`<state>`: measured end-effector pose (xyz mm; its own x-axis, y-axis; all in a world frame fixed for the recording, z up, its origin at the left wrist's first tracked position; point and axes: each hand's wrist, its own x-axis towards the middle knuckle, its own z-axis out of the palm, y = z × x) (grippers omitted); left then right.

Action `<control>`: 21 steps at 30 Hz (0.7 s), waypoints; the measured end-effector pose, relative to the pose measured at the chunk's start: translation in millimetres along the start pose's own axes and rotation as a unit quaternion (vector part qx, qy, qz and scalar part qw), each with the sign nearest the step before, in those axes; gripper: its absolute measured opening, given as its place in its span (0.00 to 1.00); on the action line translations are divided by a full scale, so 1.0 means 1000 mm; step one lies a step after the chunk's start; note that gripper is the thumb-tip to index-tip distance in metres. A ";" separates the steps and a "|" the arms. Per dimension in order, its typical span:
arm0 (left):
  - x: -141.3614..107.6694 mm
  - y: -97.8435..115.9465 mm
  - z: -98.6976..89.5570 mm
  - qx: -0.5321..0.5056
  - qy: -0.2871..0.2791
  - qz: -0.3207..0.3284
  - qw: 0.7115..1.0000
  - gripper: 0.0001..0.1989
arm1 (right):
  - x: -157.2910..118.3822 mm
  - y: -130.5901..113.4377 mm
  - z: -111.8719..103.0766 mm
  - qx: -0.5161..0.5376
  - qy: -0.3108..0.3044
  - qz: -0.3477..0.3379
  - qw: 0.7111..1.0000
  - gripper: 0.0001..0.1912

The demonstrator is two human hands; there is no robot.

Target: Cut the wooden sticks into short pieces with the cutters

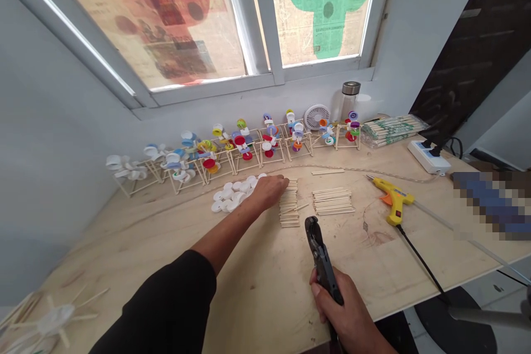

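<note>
Left hand (269, 191): fingers together, tips resting on the far end of a pale wooden stick stack (289, 204), no pinch.
Stack position: on a plywood bench top (257, 293), mid-bench.
Right hand (334, 301): closed around black metal cutters (321, 254), held off the stack; blade state cannot tell.
Beside stack: white plastic bottle caps (234, 193); second wooden stick stack (333, 201).
Farther: yellow hot glue gun (393, 199); stick-and-cap models (244, 146) along wall.

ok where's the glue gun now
In the head view, the yellow hot glue gun lies toward the right of the plywood bench top, just right of the stacked wooden sticks and below the white power strip.
</note>
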<state>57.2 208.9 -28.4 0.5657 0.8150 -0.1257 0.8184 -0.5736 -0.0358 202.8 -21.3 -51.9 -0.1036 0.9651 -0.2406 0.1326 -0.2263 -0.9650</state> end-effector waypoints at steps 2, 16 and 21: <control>-0.002 0.000 -0.001 -0.007 0.002 -0.005 1.000 0.08 | 0.000 0.000 0.000 -0.002 0.002 0.001 1.000 0.09; -0.009 0.046 0.002 -0.080 -0.025 0.022 0.996 0.07 | -0.003 -0.004 -0.001 0.044 0.002 0.010 0.999 0.11; -0.003 0.053 0.002 -0.082 -0.030 0.019 0.996 0.07 | -0.004 -0.003 -0.001 0.052 0.004 -0.006 0.999 0.11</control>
<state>98.3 175.9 -32.0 0.5932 0.7840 -0.1829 0.8050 -0.5784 0.1318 204.1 -23.9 -47.7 -0.0963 0.9689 -0.2280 0.0287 -0.2263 -0.9736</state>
